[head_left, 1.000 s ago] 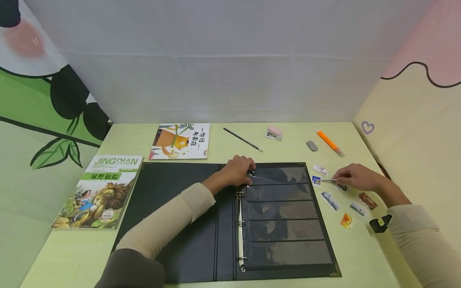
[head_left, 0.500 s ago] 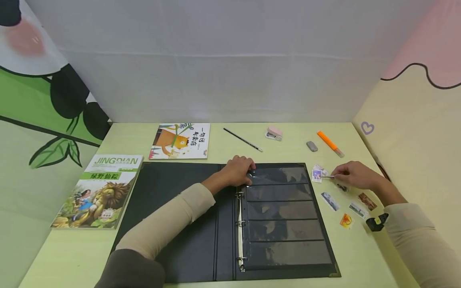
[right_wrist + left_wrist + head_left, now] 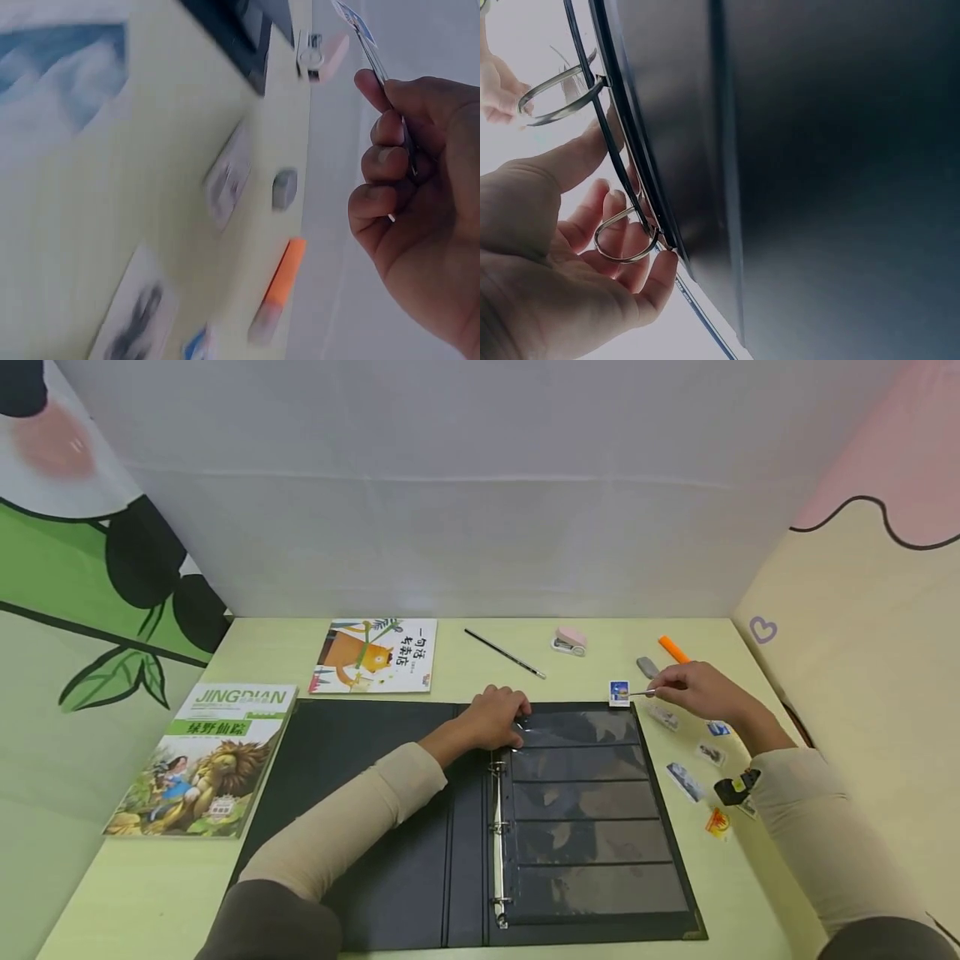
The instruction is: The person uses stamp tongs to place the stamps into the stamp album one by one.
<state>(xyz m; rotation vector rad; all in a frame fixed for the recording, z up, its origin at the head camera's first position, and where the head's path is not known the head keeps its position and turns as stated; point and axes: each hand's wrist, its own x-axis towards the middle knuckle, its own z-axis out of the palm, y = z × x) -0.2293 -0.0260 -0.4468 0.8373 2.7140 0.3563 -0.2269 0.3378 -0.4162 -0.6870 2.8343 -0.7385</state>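
A black ring binder (image 3: 390, 827) lies spread on the table, with a clear pocket page (image 3: 592, 797) on its right side. My left hand (image 3: 491, 717) reaches to the page's top inner corner, beside the metal rings (image 3: 626, 236), and pinches the page there between thumb and curled fingers. My right hand (image 3: 701, 693) grips tweezers (image 3: 386, 82). At their tip hangs a small blue stamp (image 3: 619, 692) with a white border, over the binder's top right corner. Several loose stamps, among them an orange-yellow one (image 3: 717, 822), lie right of the binder.
A grey eraser (image 3: 647, 667), an orange marker (image 3: 673, 649), a pink stapler (image 3: 569, 641) and a pencil (image 3: 504, 652) lie along the back. Two books, a lion-covered one (image 3: 202, 760) and a white picture book (image 3: 375, 656), lie left and behind the binder.
My right hand has carried the stamp in the tweezers up and leftward, from the loose stamps to the binder's top right corner. The left hand has stayed in place.
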